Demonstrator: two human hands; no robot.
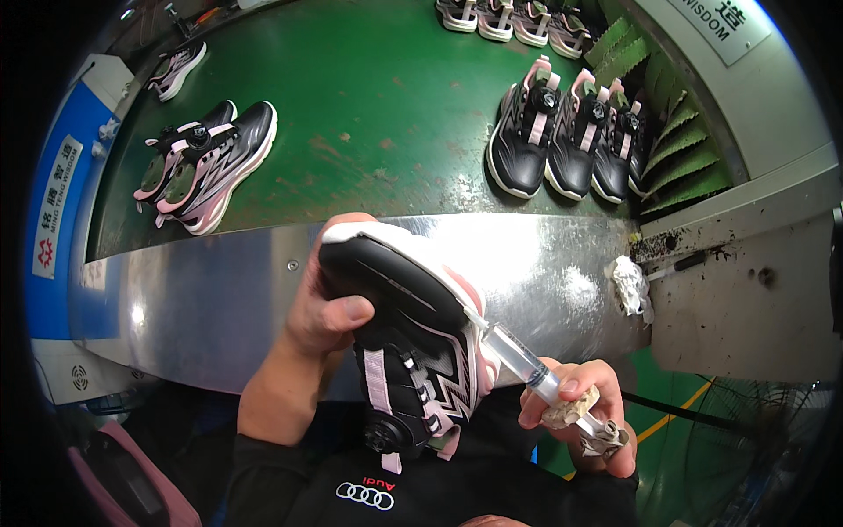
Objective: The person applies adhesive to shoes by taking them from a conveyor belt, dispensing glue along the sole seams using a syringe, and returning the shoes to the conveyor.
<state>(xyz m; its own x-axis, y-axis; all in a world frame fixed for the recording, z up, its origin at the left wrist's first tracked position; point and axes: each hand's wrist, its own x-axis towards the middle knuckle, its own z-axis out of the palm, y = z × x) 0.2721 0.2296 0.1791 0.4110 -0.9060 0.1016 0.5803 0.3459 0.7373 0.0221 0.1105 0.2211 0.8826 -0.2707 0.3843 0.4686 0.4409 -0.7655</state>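
Observation:
My left hand point(329, 303) is closed around the toe end of a black, white and pink sneaker point(399, 303), tilted with its toe away from me and its dial closure toward my body. In my right hand point(584, 404) is a clear plastic syringe point(520, 353), the fingers wrapped round its rear part. Beige wrapping point(575, 408) covers the barrel's back end, and more wrapping sits on the plunger end. The syringe's narrow tip meets the side of the shoe where the black upper joins the pale sole. Whether any liquid leaves the tip is too small to tell.
A green conveyor belt point(351, 114) lies beyond the metal ledge point(219, 294). Two sneakers point(215, 167) rest at its left, with another point(178, 70) farther back. Several more point(518, 132) stand at the right beside green flaps point(694, 158). Crumpled white material point(629, 285) sits at the ledge's right end.

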